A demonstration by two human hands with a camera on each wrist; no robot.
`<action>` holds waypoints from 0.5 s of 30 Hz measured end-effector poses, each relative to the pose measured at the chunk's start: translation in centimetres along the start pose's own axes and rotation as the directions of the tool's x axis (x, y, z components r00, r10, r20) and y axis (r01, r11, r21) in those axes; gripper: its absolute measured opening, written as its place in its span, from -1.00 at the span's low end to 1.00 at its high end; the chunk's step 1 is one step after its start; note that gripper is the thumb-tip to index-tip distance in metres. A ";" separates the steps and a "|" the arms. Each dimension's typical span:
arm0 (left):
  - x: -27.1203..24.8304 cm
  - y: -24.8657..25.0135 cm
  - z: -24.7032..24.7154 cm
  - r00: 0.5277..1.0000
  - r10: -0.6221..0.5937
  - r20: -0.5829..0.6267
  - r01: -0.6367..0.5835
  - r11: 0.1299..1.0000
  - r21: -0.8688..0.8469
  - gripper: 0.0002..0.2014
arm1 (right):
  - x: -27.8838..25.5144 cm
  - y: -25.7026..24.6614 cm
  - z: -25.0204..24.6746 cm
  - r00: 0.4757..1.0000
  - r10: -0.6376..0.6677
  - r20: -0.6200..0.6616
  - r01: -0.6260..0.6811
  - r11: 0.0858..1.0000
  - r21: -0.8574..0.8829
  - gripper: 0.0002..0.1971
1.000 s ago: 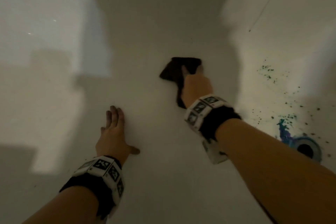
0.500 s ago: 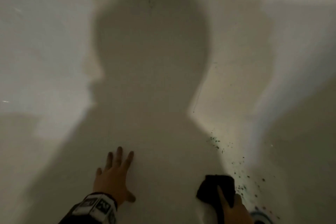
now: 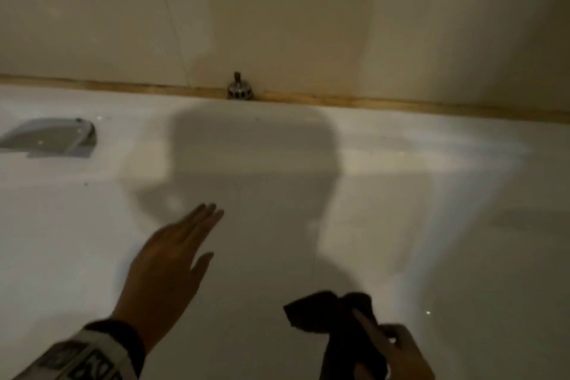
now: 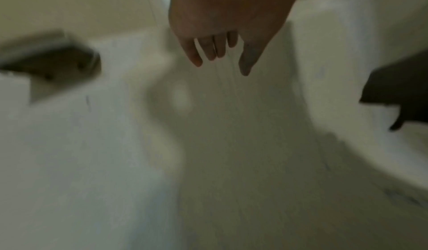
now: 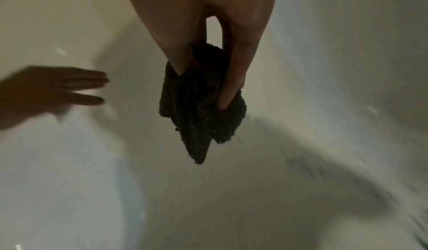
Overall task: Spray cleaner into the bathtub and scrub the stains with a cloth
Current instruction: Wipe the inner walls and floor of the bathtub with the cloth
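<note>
A dark cloth [image 3: 330, 315] hangs from my right hand [image 3: 391, 352] at the bottom right of the head view, pinched between thumb and fingers. In the right wrist view the cloth [image 5: 199, 107] dangles clear of the white bathtub [image 3: 401, 225] wall. My left hand [image 3: 172, 259] is lifted off the tub with its fingers straight and together, holding nothing; the left wrist view shows the same flat left hand [image 4: 220, 52] and the cloth [image 4: 403, 93] at its right edge. No stains or spray bottle are in the current frames.
A chrome grab handle [image 3: 52, 137] sits recessed in the tub's far rim at the left. A small chrome knob [image 3: 240, 89] stands on the rim against the beige wall [image 3: 277, 9]. My shadow falls across the tub's middle.
My head has tilted up from the tub floor to the far rim and wall, so the stains and drain left view. The left hand lifted off the surface; the right hand raised the cloth.
</note>
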State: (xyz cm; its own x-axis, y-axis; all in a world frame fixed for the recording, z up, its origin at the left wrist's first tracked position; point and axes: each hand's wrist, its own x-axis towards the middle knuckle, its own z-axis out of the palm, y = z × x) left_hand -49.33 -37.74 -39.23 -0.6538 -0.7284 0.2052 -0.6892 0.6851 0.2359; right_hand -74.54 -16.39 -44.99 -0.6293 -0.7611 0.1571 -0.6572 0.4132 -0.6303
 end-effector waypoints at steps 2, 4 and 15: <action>3.5 0.3 -3.6 0.997 0.003 -0.075 -0.002 1.000 0.026 -0.32 | 0.8 -4.9 -3.3 0.994 -0.107 -0.014 0.107 0.994 -0.024 -0.44; 7.8 -0.3 -6.5 0.998 -0.050 -0.030 0.055 0.984 0.170 -0.08 | 4.8 -8.1 -6.6 0.974 -0.137 -0.180 0.120 0.987 -0.103 -0.38; 12.0 -3.3 -8.3 0.952 -0.221 0.212 0.098 0.876 0.472 -0.18 | 15.1 -14.2 -1.5 0.979 -0.044 -0.200 -0.001 0.976 -0.219 -0.34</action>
State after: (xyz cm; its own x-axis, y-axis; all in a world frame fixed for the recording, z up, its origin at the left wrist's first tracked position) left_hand -52.28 -48.87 -29.67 -0.5360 -0.8422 -0.0584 -0.8157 0.5345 -0.2214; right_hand -75.34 -32.94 -32.54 -0.6700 -0.6634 0.3333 -0.7315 0.5134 -0.4486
